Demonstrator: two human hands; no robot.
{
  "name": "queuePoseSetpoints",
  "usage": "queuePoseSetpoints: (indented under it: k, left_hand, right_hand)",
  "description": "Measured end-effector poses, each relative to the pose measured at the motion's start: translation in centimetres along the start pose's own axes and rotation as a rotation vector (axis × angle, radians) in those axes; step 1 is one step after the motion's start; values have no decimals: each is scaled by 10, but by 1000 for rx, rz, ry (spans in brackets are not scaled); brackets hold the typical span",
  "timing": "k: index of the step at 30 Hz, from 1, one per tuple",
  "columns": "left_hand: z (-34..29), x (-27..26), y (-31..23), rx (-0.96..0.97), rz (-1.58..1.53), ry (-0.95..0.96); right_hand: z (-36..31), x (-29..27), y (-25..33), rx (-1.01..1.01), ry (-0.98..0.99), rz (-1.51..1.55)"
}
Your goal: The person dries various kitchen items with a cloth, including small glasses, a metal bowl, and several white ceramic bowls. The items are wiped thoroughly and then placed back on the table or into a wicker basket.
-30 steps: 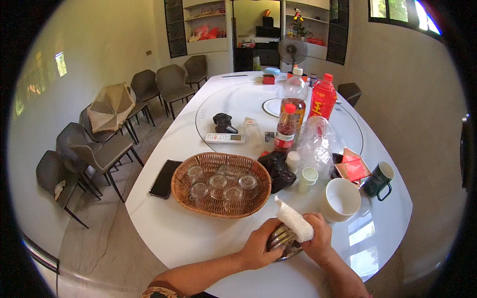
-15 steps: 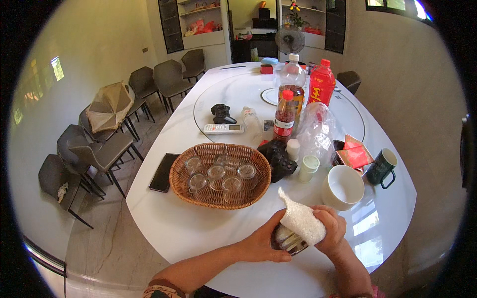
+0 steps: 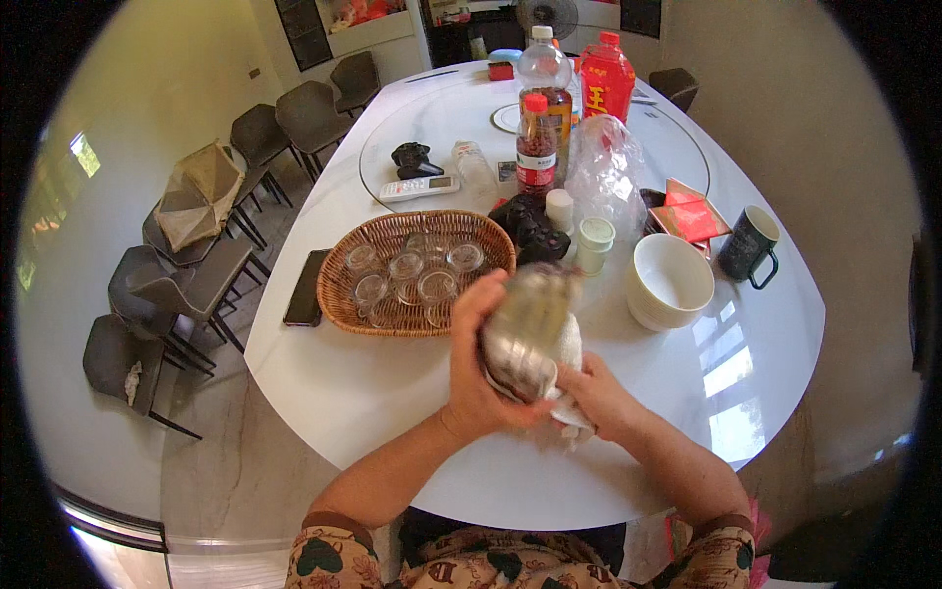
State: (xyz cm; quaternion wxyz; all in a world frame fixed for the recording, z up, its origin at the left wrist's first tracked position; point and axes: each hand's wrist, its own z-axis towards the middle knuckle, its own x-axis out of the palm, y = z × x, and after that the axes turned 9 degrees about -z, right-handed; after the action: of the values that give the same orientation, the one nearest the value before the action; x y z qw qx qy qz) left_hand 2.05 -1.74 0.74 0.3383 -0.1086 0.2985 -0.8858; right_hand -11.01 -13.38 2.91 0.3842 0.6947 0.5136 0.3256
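Note:
My left hand [image 3: 473, 365] is wrapped round a shiny, ribbed, see-through container [image 3: 530, 329], blurred by motion and tilted above the table's near part. Against its lower right side, my right hand [image 3: 601, 397] grips a white cloth [image 3: 570, 351] that hangs partly below the fingers. Just beyond my left hand stands a brown wicker basket [image 3: 343, 312] with several small clear glass cups [image 3: 406, 265] in it. A white bowl [image 3: 669, 285] sits to the right of the container.
Behind my hands are a black game controller [image 3: 535, 236], a pale green cup [image 3: 594, 245], a clear plastic bag [image 3: 606, 162] and drink bottles [image 3: 536, 147]. A dark mug [image 3: 750, 245] is at the right edge, a phone [image 3: 306, 290] left of the basket. Chairs [image 3: 123, 348] line the left.
My view has tipped down. The container has swung up and away from me in my left hand. My right hand and the cloth have moved from its top to its lower right side.

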Motion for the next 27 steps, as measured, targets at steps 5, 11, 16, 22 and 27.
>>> queuePoseSetpoints:
  k: [5,11,16,22,27]
  left_hand:
    - [6,6,-6,-286,-183,-198]
    - [-7,21,-19,-483,-388,4]
    - [-12,11,-10,-467,-268,204]
    - [-15,28,-15,-885,-609,35]
    - [-11,22,-15,-546,-163,130]
  right_hand:
    - [0,-27,3,-856,-783,-237]
    - [-5,-27,3,-1202,-941,-1529]
    - [-1,-6,-25,-844,-195,-984]
    - [4,-7,-15,-952,-545,-843]
    - [4,-11,-13,-1050,-448,-1229]
